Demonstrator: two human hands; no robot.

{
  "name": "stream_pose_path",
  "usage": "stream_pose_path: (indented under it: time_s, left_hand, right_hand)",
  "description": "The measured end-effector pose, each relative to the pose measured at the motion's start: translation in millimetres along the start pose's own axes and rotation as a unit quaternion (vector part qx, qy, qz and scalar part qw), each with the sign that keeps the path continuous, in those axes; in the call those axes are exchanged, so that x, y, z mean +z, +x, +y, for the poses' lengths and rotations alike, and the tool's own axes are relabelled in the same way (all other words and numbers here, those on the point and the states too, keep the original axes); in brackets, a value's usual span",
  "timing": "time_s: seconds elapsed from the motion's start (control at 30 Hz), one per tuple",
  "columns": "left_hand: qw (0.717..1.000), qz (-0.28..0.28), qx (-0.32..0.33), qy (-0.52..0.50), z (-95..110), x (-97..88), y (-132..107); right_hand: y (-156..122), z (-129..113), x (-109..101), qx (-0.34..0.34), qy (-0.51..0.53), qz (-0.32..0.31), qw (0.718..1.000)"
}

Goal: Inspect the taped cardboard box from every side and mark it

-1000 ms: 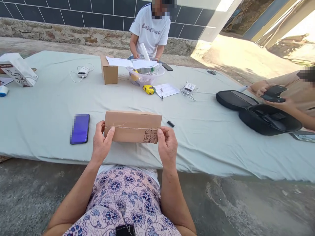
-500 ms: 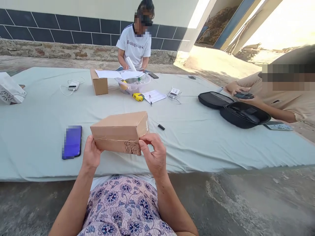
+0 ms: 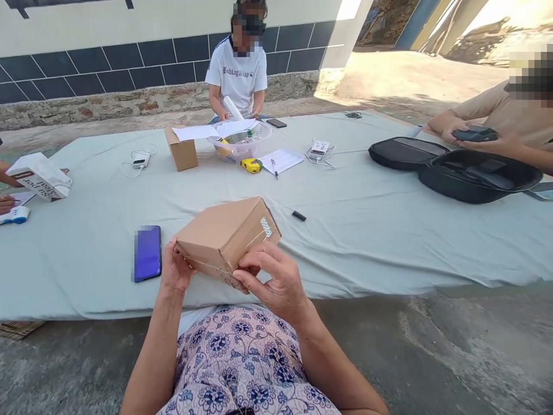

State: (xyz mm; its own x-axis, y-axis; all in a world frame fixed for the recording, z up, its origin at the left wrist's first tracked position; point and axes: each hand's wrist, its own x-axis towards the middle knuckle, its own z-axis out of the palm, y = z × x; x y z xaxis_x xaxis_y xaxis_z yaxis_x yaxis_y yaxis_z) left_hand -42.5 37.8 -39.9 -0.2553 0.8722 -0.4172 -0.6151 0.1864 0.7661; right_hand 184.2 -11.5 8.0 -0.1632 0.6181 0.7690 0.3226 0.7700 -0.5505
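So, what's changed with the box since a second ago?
The cardboard box has turned, its right end swinging nearer, white label now showing. The left hand still holds its left end; the right hand stays at the scribbled corner. Phone and small black piece unmoved.

The left hand [image 3: 176, 271] holds one end of a brown box [image 3: 222, 227]. The right hand [image 3: 276, 279] pinches the box at its near corner. The box is tipped, and black scribbles show low on its front. A phone [image 3: 147, 253] lies on the cloth [image 3: 358, 248] near the left hand. A little black stick [image 3: 299, 216] lies past the right hand. Farther back, a yellow tape measure [image 3: 251, 166] sits beside a paper [image 3: 287, 159] with a pen [image 3: 275, 169] on it. Behind them is a clear bowl [image 3: 235, 153] full of things.
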Motion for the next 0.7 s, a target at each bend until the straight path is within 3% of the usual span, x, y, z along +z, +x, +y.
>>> stream_pose_path:
  time_s: [0.17,0.37,0.5,0.6,0.7]
  left_hand:
    - [0.999,-0.004,0.045,-0.02,-3,5.4,-3]
    - [0.993,-0.04,0.109,-0.013,-6,8.6,-6]
    - [0.986,-0.085,0.143,-0.004,-5,4.3,-4]
    - [0.982,-0.115,0.152,-0.001,-4,3.2,-5]
    - [0.982,-0.139,0.124,-0.01,-3,3.5,-7]
  right_hand:
    - [0,3,-1,-0.045,-0.097,0.079,0.991]
    - [-1,1,3,-0.018,-0.127,0.046,0.991]
    - [-3,4,1,0.0,-0.132,0.063,0.989]
    - [-4,9,-8,0.037,-0.109,0.087,0.99]
    - [-3,14,-17,0.115,-0.039,0.115,0.986]
